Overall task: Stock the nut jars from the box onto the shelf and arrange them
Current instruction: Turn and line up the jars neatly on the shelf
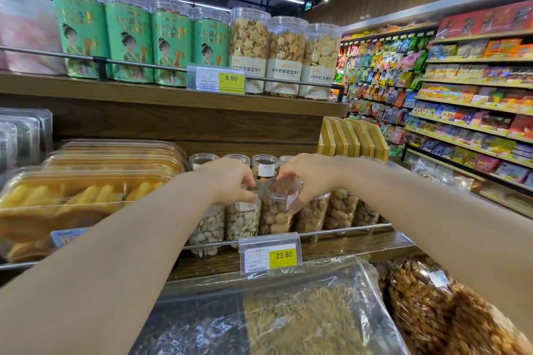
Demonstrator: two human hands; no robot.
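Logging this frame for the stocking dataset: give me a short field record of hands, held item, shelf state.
setting: shop aisle, wooden shelf with a metal front rail
left hand: on the lid of a jar of pale seeds
right hand: gripping the lid of a jar of cashews
jar state: cashew jar tilted, in the front row
row: clear nut jars side by side behind the rail
price tag: 23.80, clipped to the rail
box: not in view
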